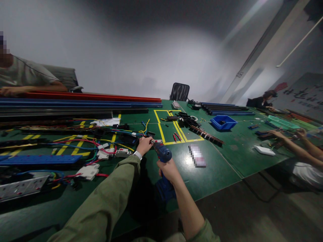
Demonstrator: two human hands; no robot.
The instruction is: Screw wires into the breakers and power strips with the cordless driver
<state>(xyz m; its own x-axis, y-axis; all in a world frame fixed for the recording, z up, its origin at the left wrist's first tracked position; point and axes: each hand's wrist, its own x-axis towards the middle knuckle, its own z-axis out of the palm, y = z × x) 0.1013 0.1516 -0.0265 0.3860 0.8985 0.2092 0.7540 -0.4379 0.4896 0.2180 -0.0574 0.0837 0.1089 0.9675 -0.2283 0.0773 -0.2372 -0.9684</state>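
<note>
My right hand (169, 169) is wrapped around the handle of a blue cordless drill (164, 153), whose nose points away from me over the green table. Right by the drill's nose, my left hand (144, 146) is closed on a small whitish part with reddish spots (157, 141). The drill tip is hard to make out, so I cannot tell whether it touches the part. Just left of that hand lie a white switch-like block (123, 153) and coloured wires (103, 141) joined to other white blocks.
Power strips, one blue (42, 159) and one grey (24, 189), lie at left. Long red rails (101, 96) run along the back. A blue bin (223, 123), metal strips (207, 134), red-handled tools (177, 136) and a blurred phone-like object (197, 156) lie right. Other people sit around.
</note>
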